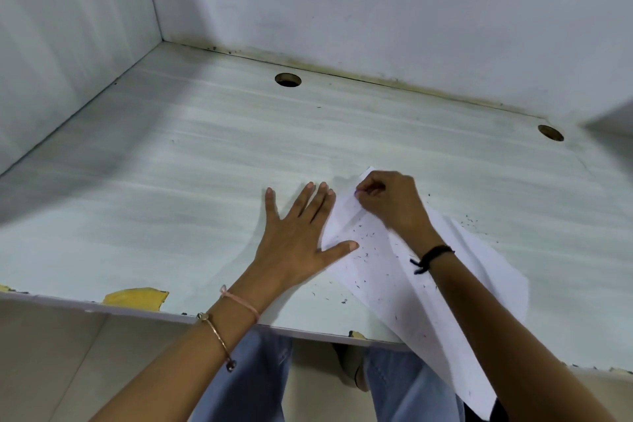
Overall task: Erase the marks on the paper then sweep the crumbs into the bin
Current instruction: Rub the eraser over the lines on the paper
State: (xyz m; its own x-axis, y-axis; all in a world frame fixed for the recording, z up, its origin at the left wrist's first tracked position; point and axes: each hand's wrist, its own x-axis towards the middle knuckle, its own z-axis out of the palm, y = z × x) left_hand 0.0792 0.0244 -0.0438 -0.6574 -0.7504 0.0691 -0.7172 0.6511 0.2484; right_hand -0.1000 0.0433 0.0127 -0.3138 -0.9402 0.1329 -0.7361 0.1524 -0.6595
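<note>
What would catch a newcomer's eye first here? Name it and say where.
The white paper lies slanted at the front right of the desk, hanging over the edge and peppered with dark crumbs. The left hand lies flat beside it, thumb on its left edge, while the right hand pinches what looks like an eraser at its far corner.

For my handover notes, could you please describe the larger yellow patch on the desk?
Follow the pale desk to its front edge, nearest the person. The yellow patch lies on that edge, left of the left hand. It is far larger than the tiny yellow scrap near the paper.
</note>
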